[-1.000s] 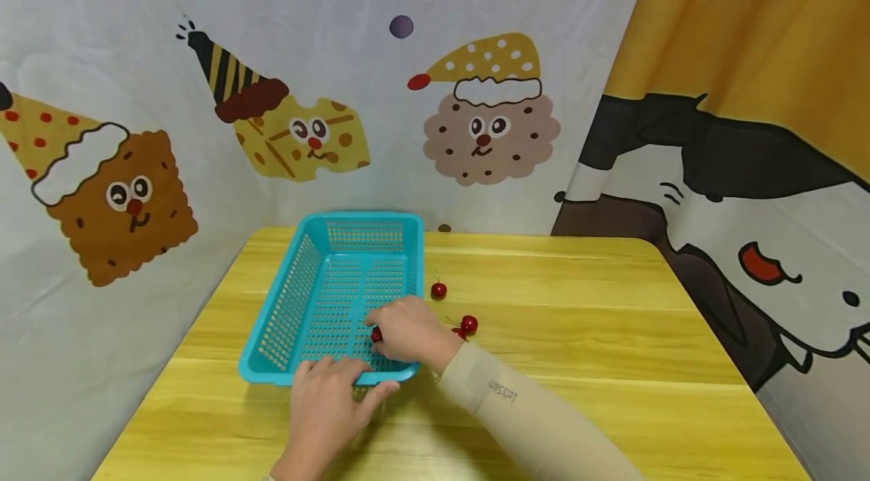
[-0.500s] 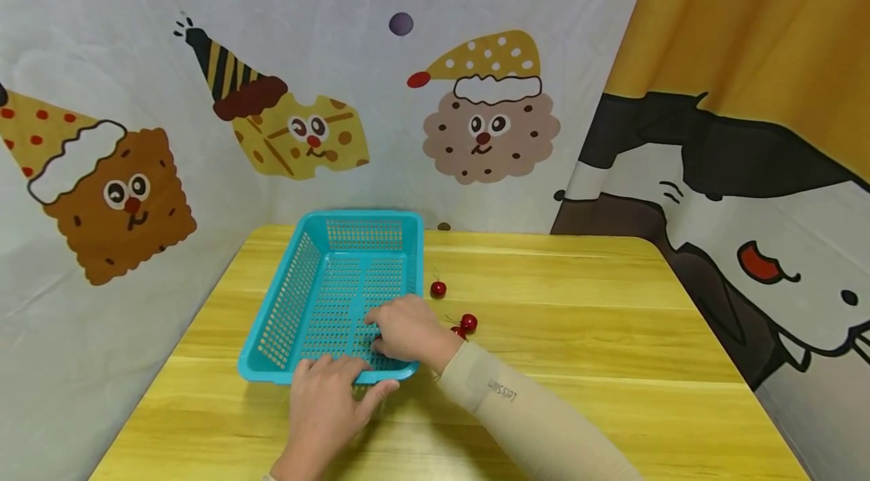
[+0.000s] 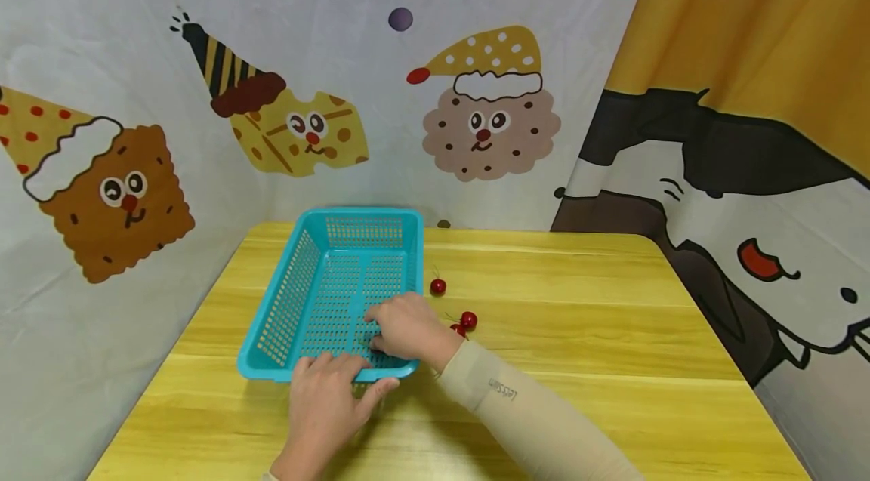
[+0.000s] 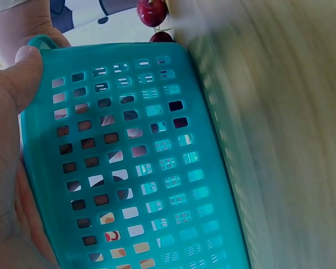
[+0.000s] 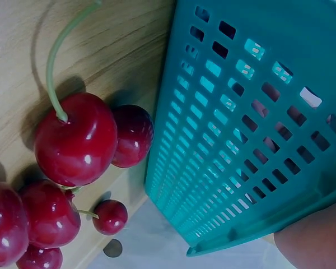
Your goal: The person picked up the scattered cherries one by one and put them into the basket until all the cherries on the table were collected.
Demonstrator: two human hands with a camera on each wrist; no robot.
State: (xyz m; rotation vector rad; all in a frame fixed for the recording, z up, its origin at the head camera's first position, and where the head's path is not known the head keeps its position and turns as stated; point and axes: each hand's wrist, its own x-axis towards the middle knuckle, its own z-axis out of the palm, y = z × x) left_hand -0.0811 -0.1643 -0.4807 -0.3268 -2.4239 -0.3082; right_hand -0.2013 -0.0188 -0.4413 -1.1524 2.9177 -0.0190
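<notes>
A turquoise plastic basket (image 3: pixel 316 374) with perforated walls stands on the wooden table. My left hand (image 3: pixel 326 398) grips its near rim, fingers over the edge and thumb outside. My right hand (image 3: pixel 404 326) reaches over the right rim into the near right corner, fingers bent downward. Whether those fingers hold a cherry is hidden; in the right wrist view a dark shape shows through the lower wall holes. Red cherries lie outside, right of the basket: one farther back (image 3: pixel 438 287), and a close pair (image 3: pixel 469 321). The right wrist view has several, including a large stemmed cherry (image 5: pixel 75 143).
The yellow wood-grain table (image 3: pixel 578 315) extends to the right of the basket. Behind it hangs a white cloth (image 3: pixel 381 164) printed with cartoon food. A yellow curtain (image 3: pixel 768 50) with a cartoon figure hangs at the right.
A red cherry seen between the right hand's fingers one second ago has dropped out of sight beneath the hand. Both hands and the basket stay in place; the head view shifts slightly.
</notes>
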